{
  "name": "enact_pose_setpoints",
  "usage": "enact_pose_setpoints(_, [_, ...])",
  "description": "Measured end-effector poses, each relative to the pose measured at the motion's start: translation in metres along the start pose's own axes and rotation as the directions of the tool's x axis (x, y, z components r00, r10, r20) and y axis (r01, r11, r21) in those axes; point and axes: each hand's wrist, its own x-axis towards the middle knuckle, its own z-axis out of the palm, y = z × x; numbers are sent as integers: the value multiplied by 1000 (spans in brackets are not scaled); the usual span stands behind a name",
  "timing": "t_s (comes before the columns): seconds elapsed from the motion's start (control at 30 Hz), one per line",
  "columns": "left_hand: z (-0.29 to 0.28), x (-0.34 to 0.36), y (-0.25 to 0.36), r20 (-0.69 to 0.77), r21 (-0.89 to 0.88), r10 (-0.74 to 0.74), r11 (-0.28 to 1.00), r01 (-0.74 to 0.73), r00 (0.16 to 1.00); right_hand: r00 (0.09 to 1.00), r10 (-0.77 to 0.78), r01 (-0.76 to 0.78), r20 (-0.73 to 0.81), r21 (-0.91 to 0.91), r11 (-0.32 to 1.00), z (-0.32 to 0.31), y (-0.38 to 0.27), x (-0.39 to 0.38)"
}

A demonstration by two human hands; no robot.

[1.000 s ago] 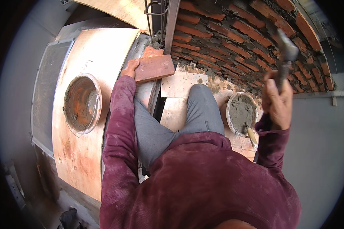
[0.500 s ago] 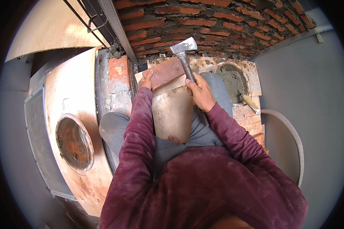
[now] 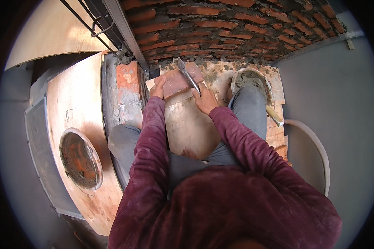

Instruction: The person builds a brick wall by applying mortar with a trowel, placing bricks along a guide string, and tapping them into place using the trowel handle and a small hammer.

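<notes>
My left hand [image 3: 157, 88] grips the left end of a red brick [image 3: 174, 86], fingers wrapped round its edge. The brick lies tilted over a pale board [image 3: 184, 97] between my knees. In my right hand [image 3: 205, 101] is the handle of a brick hammer [image 3: 190, 79], slanting up and left across the brick's right part. Its axe-like metal head is seen nearly edge-on at the brick's far edge; whether it touches the brick I cannot tell.
A mortar-streaked brick wall [image 3: 203, 31] curves ahead. At right stands a bucket of mortar [image 3: 253, 76], partly behind my right knee, with a trowel handle [image 3: 273, 113] beside it. A second bucket [image 3: 81, 159] sits on plywood at left. A pale hose [image 3: 320, 151] loops at far right.
The hammer's head has swung down and left toward the brick, and its blade has turned edge-on. My right hand has shifted left. My right knee has moved right, partly covering the mortar bucket.
</notes>
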Motion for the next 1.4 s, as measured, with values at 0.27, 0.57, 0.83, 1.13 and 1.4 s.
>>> enact_pose_setpoints(0.27, [11,3,-5,-14,-75,-110,991,109,994,808,-361,435,-465,58,899,-15,-15,-9])
enact_pose_setpoints(0.57, [0,-5,-31,-153,211,-103,968,134,983,963,-97,114,-251,56,992,-20,7,5])
enact_pose_setpoints(0.83, [-9,6,-29,-71,67,-110,991,115,991,854,-197,335,-481,218,917,-15,-22,-2])
enact_pose_setpoints(1.13, [16,-13,29,177,-354,-57,928,118,983,993,64,-53,-104,99,994,-13,-4,10])
enact_pose_setpoints(1.4, [19,-62,55,116,-601,-43,792,105,992,770,602,-604,212,546,580,110,84,26])
